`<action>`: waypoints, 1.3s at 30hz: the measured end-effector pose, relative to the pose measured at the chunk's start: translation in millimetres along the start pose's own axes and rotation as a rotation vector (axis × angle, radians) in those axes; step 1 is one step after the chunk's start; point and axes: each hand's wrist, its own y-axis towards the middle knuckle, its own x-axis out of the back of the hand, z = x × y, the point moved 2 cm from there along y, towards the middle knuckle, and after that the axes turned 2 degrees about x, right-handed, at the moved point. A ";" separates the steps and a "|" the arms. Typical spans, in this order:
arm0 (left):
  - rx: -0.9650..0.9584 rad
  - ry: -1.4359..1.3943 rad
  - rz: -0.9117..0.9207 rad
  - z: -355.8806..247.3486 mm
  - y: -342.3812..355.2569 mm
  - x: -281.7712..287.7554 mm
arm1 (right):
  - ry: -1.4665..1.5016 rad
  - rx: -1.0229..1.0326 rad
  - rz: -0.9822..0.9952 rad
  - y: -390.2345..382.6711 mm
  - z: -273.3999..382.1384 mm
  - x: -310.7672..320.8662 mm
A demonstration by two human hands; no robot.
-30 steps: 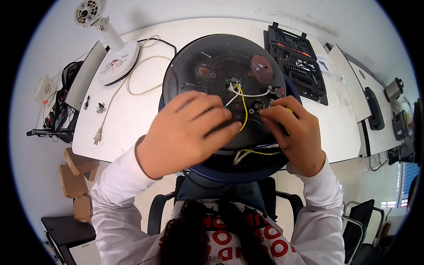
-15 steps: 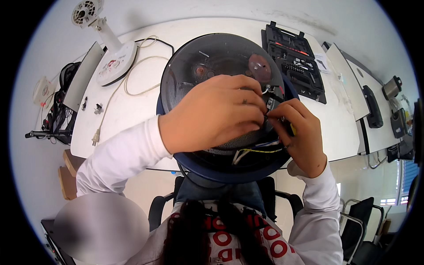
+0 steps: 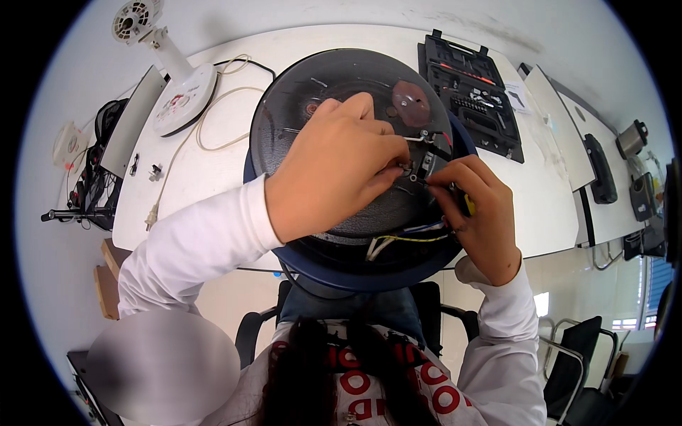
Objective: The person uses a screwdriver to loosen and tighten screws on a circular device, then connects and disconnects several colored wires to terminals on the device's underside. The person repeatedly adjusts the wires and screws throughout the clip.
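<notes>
A round dark grey metal pan-like base (image 3: 341, 78), its underside up, sits in a blue round housing (image 3: 320, 277). My left hand (image 3: 341, 167) reaches over the base, thumb and fingers pinched beside a small metal bracket (image 3: 424, 165); what they hold, if anything, is hidden. My right hand (image 3: 479, 206) is at the base's right edge, fingertips pinched together close to the bracket. A yellow-and-dark piece shows inside this hand, mostly hidden. White, blue and yellow-green wires (image 3: 412, 239) run below it, along the near rim.
An open black tool case (image 3: 472, 96) lies at the back right. On the left stand a white fan body (image 3: 186, 99) with its cord and plug (image 3: 152, 216), and small metal parts (image 3: 155, 172). A chair (image 3: 575, 355) is at the lower right.
My left hand's fingers have drawn back left and rearranged, uncovering the metal bracket. The base and housing have shifted slightly left in view. My right hand stays nearly in place.
</notes>
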 end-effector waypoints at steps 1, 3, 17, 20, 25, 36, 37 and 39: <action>-0.007 0.030 -0.005 -1.2 -0.7 0.1 | 0.002 0.005 -0.002 0.7 0.6 0.2; -0.026 0.094 -0.046 -3.6 -4.0 -0.6 | 0.014 0.019 -0.004 1.2 0.1 -1.0; -0.093 0.292 -0.101 -5.7 -3.4 -17.0 | 0.033 -0.003 0.004 -0.1 -1.8 -0.4; -0.083 0.275 -0.087 -7.0 -3.5 -16.2 | 0.020 0.009 -0.008 -0.5 -1.9 -0.1; -0.096 0.176 -0.083 -7.0 -7.2 -13.2 | 0.037 0.011 -0.015 0.0 -2.3 0.9; 0.021 -0.222 -0.048 -1.5 -4.6 7.5 | 0.091 -0.013 -0.043 1.1 -2.8 2.3; 0.031 -0.269 -0.040 2.2 -4.5 12.3 | 0.089 -0.015 -0.041 0.3 -3.6 2.0; 0.151 -0.338 -0.041 7.4 -3.6 25.0 | 0.078 -0.012 -0.039 -0.6 -6.8 2.2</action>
